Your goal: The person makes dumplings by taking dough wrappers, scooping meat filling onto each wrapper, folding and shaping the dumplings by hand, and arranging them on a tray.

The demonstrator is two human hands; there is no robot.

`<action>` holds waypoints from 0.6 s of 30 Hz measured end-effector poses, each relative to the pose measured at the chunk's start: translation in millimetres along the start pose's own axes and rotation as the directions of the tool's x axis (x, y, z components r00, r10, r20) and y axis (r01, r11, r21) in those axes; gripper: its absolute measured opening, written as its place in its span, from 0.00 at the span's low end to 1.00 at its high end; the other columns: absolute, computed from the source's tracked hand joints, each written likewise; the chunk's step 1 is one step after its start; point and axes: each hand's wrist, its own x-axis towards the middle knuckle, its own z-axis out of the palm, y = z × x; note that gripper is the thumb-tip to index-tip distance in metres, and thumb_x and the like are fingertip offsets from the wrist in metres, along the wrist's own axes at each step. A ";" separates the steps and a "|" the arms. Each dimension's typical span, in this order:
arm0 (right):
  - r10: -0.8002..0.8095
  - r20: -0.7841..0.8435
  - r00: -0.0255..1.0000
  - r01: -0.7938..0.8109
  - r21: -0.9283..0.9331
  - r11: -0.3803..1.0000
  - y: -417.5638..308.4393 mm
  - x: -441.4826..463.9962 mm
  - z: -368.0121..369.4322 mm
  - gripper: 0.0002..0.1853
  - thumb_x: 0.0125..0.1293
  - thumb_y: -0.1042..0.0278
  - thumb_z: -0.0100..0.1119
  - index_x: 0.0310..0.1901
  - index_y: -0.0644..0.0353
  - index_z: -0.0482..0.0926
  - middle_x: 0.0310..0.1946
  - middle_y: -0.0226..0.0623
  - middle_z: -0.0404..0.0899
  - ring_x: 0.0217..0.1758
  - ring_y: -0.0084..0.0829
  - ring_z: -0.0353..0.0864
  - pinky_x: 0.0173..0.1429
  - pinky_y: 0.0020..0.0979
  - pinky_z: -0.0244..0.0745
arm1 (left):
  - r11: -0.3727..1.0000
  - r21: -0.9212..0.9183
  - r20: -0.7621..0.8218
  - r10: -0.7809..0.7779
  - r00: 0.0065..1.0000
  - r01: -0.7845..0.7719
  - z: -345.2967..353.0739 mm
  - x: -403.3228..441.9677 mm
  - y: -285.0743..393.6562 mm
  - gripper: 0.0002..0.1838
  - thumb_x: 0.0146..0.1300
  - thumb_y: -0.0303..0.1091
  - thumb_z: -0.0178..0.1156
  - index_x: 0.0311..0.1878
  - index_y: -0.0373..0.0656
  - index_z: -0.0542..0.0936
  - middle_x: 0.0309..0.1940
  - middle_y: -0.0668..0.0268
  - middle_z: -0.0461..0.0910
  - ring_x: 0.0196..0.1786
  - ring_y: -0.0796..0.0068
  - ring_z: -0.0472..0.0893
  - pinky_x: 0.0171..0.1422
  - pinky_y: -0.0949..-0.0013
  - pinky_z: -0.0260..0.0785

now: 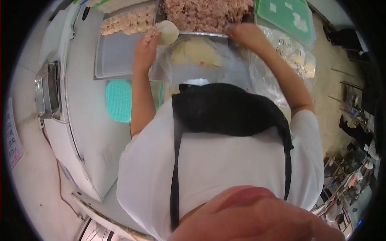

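My left hand [147, 46] pinches a round, pale dough wrapper [167, 33] by its left side and holds it up near the front left corner of the meat tray. My right hand [246, 35] is at the front right edge of that metal tray [203, 34], its fingers curled together and a little blurred. What they grip, if anything, is hidden. Pink minced meat [207, 15] fills the tray. More dough wrappers [197, 52] lie overlapped on clear plastic between my forearms. Left of them, a tray [115, 58] holds filled dumplings [128, 21] in rows at its far end.
A green lid [281, 18] lies at the far right. Below it is a clear plastic bag [287, 56] with handwriting and pale pieces inside. A turquoise textured mat or basket [119, 100] sits by my left forearm. A white appliance [86, 100] stands on the left.
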 end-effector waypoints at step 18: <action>0.352 -0.498 0.792 0.019 0.597 0.802 -96.8 56.2 -3.1 0.19 0.70 0.54 0.53 0.52 0.59 0.80 0.24 0.29 0.76 0.30 0.26 0.77 0.36 0.28 0.70 | -0.074 -0.922 0.374 0.083 0.924 0.380 29.1 119.7 17.0 0.29 0.67 0.49 0.50 0.62 0.35 0.67 0.56 0.51 0.74 0.60 0.54 0.73 0.66 0.53 0.65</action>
